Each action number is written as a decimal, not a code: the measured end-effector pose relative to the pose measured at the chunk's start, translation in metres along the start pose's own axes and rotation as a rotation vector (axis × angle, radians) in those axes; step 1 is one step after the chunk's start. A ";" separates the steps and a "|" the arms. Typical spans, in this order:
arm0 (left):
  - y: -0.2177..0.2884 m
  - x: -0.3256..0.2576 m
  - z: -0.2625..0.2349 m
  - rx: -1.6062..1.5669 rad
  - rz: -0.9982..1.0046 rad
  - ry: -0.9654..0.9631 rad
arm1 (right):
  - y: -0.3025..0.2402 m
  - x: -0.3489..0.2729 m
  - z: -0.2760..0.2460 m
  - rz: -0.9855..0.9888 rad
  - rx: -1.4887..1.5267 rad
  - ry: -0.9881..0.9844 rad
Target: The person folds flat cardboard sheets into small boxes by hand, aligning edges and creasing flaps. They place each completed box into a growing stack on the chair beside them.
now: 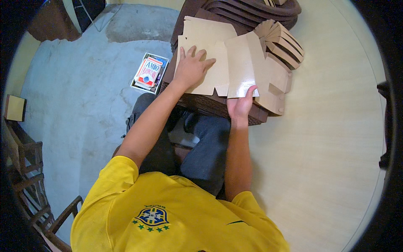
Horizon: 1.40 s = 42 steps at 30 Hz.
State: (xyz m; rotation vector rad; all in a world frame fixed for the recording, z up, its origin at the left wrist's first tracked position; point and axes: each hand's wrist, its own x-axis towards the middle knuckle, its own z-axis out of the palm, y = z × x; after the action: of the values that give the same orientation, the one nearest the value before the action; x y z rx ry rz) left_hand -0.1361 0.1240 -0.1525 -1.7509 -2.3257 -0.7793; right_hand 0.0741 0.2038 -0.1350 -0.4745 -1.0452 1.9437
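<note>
A flat sheet of tan cardboard [210, 35] with cut notches lies on a dark brown woven surface [205, 103]. My left hand [191, 69] rests on its left part, fingers spread. The right flap [241, 59] of the cardboard tilts up along a crease, and its near end shines in the light. My right hand [240, 107] grips that near edge, thumb on top and the other fingers hidden beneath. Beside it on the right lie folded cardboard pieces [273, 92] and a fanned bundle of cardboard strips [283, 44].
Dark brown stacked chairs [252, 14] rise at the far side. Left of the woven surface, a small white-rimmed tray [146, 54] holds a red and white card box [149, 72]. A pale wall [327, 147] runs along the right. Wooden chairs [63, 216] stand at the lower left.
</note>
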 end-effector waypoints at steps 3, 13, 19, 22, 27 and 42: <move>0.007 0.003 -0.004 0.051 -0.026 -0.044 | -0.001 -0.003 0.022 0.006 0.028 -0.027; -0.012 0.000 0.023 -0.037 -0.038 0.008 | 0.041 -0.002 0.009 0.043 -0.225 -0.155; -0.116 0.016 -0.032 -1.158 -0.430 0.328 | 0.044 -0.008 0.050 -0.272 -1.594 -0.569; -0.121 0.016 -0.069 -0.747 -0.444 0.584 | 0.042 -0.017 0.072 -0.286 -1.862 -0.563; -0.031 0.033 -0.029 -0.111 0.015 0.028 | 0.038 -0.018 0.080 -0.257 -1.868 -0.576; -0.028 0.024 0.008 0.039 -0.030 -0.153 | 0.032 0.098 0.085 0.117 -2.104 -0.382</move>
State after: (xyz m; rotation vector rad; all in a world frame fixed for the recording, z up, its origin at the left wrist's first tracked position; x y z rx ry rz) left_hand -0.1685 0.1424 -0.1590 -1.8231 -2.4506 -0.6200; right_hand -0.0523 0.2340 -0.1057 -1.1722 -3.0400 0.2044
